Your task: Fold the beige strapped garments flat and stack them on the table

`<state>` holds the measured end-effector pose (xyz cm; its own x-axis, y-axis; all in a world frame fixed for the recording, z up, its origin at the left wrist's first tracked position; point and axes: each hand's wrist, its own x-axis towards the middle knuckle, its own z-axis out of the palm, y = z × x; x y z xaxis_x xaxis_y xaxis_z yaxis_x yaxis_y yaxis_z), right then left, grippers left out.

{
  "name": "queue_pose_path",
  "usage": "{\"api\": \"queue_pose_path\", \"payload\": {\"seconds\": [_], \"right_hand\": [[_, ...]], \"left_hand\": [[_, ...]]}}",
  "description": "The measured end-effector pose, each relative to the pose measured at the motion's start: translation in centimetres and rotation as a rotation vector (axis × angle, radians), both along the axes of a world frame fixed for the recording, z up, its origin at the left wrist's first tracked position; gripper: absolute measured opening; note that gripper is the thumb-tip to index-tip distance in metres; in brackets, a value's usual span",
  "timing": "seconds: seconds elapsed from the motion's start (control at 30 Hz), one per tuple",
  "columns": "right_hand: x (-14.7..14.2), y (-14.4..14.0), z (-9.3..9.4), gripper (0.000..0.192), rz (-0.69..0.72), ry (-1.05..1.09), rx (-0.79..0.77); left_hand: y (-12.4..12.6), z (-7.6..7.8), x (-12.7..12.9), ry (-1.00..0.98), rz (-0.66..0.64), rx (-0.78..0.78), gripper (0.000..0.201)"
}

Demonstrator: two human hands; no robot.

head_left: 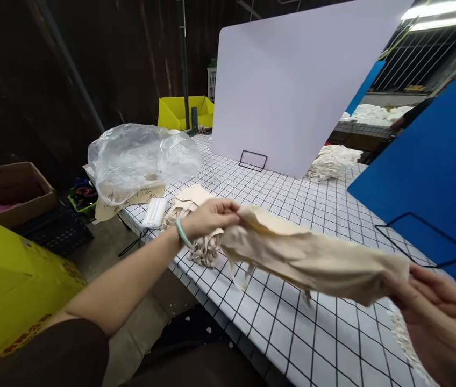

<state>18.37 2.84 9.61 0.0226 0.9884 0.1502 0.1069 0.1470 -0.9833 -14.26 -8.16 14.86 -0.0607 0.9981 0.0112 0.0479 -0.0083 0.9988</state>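
Stretched between my two hands is a beige piece of fabric (pixel 308 258), held above the table with thin strips dangling below it. My left hand (pixel 212 216), with a pale green bangle at the wrist, pinches its left end. At the lower right, my right hand (pixel 441 314) grips the other end, partly cut off by the frame edge. The cloth looks blurred, so its exact kind is unclear. Behind and below my left hand lies a pile of similar beige fabric pieces (pixel 206 252) with curled strips.
A grid-patterned tablecloth (pixel 228 183) covers the table. On it are a clear plastic bag (pixel 143 156), a white device (pixel 155 212), a white panel (pixel 280 86) on a wire stand, a blue panel (pixel 433 172) and white cloth (pixel 333 161). A yellow box (pixel 18 279) stands left.
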Motion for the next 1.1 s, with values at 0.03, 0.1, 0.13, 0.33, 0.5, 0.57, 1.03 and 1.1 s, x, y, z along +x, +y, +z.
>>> {"api": "queue_pose_path", "payload": {"seconds": [0.03,0.1,0.13,0.33,0.5,0.57,1.03,1.1], "right_hand": [[-1.7,-0.1,1.5,0.044,0.022,0.097,0.045],[-5.5,-0.2,4.2,0.038,0.084,0.223,0.123],[-7.4,-0.4,5.3,0.036,0.121,0.255,0.145],[-17.4,-0.5,5.9,0.046,0.334,0.318,-0.076],[-23.6,1.9,-1.2,0.045,0.348,0.235,-0.28],[-24.8,2.6,-4.2,0.039,0.33,0.156,-0.315],[-24.9,4.1,-7.1,0.028,0.279,-0.301,-0.226],[-25.0,4.1,-7.8,0.029,0.253,-0.347,-0.219]], "left_hand": [[-0.6,1.9,-1.4,0.032,0.029,0.04,0.006],[-1.7,5.2,-4.4,0.122,0.138,0.1,0.008],[-2.2,6.6,-6.0,0.165,0.206,0.125,0.011],[-2.7,9.1,-16.7,0.214,0.377,0.051,0.016],[2.8,2.5,-22.3,0.188,0.349,-0.191,0.018],[5.2,-1.4,-22.6,0.209,0.381,-0.299,0.023],[10.1,-8.3,-25.0,0.638,0.399,-0.352,0.014],[10.3,-8.7,-24.9,0.691,0.387,-0.337,0.015]]}}
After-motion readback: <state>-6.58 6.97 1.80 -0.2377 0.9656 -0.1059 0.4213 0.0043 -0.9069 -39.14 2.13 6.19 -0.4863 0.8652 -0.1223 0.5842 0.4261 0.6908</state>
